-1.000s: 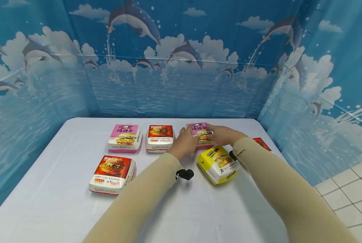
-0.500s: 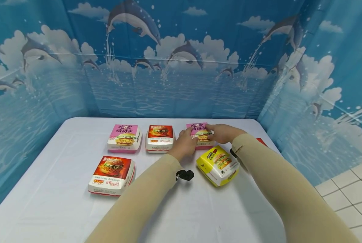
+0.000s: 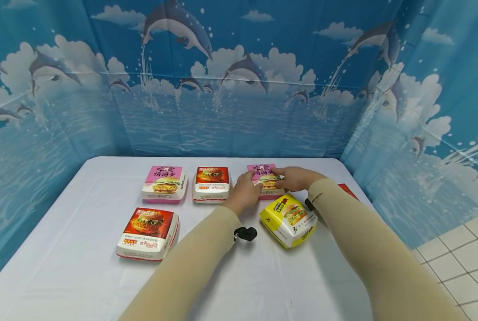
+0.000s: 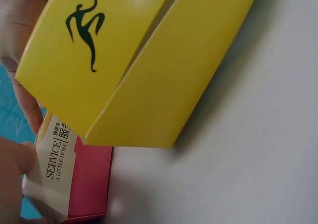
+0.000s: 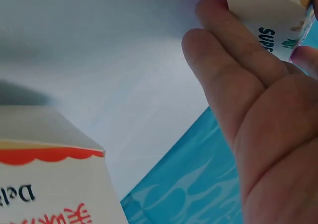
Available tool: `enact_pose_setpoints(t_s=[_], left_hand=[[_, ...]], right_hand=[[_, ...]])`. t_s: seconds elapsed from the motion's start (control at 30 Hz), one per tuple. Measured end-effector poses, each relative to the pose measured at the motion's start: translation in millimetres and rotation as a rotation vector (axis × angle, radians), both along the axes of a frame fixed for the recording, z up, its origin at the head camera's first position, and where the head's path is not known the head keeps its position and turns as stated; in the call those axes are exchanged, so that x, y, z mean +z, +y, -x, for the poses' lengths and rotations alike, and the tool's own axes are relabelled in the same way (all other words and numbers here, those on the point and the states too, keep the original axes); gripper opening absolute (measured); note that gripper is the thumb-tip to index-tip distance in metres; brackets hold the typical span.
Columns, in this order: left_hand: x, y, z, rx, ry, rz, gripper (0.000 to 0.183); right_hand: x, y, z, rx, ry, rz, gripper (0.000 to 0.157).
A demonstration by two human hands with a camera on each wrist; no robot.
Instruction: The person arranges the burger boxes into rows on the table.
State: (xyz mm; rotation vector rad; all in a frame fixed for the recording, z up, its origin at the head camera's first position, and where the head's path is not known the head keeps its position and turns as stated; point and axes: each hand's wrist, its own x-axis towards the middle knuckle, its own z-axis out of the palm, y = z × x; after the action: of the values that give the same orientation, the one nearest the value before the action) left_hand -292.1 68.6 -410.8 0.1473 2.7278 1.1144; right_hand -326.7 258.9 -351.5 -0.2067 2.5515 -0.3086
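Observation:
In the head view a pink-topped burger box (image 3: 261, 169) lies at the back of the table, between my two hands. My left hand (image 3: 240, 194) touches its left side, fingers reaching along the edge and thumb near the front corner. On the other side my right hand (image 3: 296, 178) rests against the box, thumb at the front; the right wrist view shows straight fingers (image 5: 228, 80) beside its white wall. Just in front sits a yellow burger box (image 3: 284, 216), turned at an angle. It fills the upper left wrist view and partly covers the pink box there.
Another pink box (image 3: 164, 183) and a red burger box (image 3: 211, 183) line the back left. Nearer stands a second red box (image 3: 148, 229). One more red box (image 3: 348, 191) is mostly hidden behind my right sleeve. A dolphin-print curtain (image 3: 239, 120) hangs behind the white table (image 3: 243, 281).
The pink box between my hands has shifted very slightly to the right, and both hands stay on it. The other boxes keep their places.

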Motion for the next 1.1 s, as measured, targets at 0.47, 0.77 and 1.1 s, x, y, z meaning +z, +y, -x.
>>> enact_pose_setpoints(t_s=[0.47,0.77,1.1], left_hand=[[-5.7,3.5,-0.8,0.029,-0.001,-0.051,0.064],[-6.9,3.1,-1.7,0.030,0.001,-0.049,0.065],[-7.3,0.8,-4.0,0.034,0.011,-0.049,0.064]], right_hand=[[-5.9,3.9,-3.1,-0.066,-0.012,0.074,0.076],[-4.7,1.3,-6.4,-0.089,-0.021,0.088,0.074],[-6.0,-0.7,-6.6,-0.104,-0.021,0.098,0.074]])
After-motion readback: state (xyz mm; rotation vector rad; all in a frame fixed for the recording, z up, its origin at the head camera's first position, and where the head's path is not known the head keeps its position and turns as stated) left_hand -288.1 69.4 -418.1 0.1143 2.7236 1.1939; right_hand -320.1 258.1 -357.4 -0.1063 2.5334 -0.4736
